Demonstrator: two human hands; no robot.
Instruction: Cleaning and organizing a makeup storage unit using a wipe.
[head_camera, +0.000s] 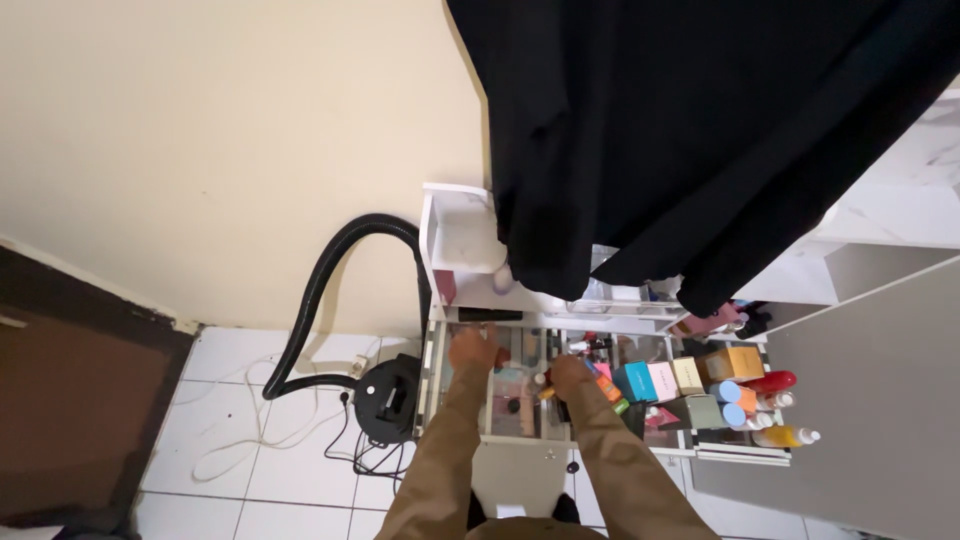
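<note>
Both hands in white drawer w/ cosmetics: left hand resting on divider, grip unclear; right hand clenched round orange tube. Black vacuum nearby.

We see a black cloth hanging over the white shelf unit, our sleeves khaki brown. On the shelf's right part stand a teal box, a pink box, a tan box and a red bottle. The black hose crosses a cream wall.

Clear open drawer packed with small cosmetic items.
</note>
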